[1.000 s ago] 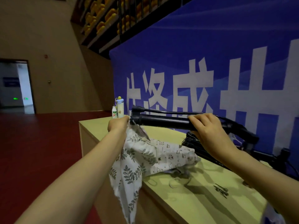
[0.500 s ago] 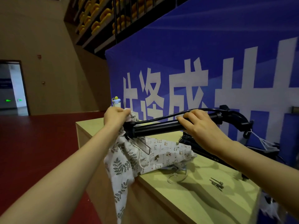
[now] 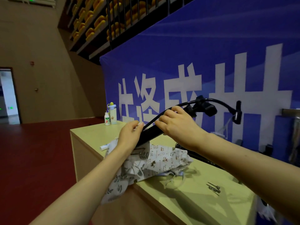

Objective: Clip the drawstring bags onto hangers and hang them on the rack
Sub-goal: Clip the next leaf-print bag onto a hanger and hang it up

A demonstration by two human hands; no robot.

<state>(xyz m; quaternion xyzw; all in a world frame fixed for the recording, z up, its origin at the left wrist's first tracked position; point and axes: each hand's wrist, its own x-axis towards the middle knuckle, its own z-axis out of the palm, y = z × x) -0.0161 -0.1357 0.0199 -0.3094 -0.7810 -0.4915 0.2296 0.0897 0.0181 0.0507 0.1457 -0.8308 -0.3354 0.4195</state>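
Note:
A black hanger point(image 3: 193, 109) with a thick bar and a curved hook slants up to the right above the table. My right hand point(image 3: 177, 125) grips its bar from above. My left hand point(image 3: 129, 135) pinches the hanger's lower left end where a leaf-print drawstring bag point(image 3: 120, 181) hangs from it over the table's front edge. A second bag point(image 3: 167, 159) with small animal prints lies crumpled on the table under my hands. The clip itself is mostly hidden behind my left hand.
The pale wooden table point(image 3: 186, 202) carries a small pile of metal clips point(image 3: 213, 188), two bottles point(image 3: 110, 116) at its far corner and a white tube point(image 3: 103, 147). More black hangers point(image 3: 199, 155) lie behind the bags. A blue banner point(image 3: 211, 62) stands behind.
The hanger has tilted, its right end and hook rising while the left end dropped toward the table. Both hands followed it, and the leaf-print bag sank lower against the table edge.

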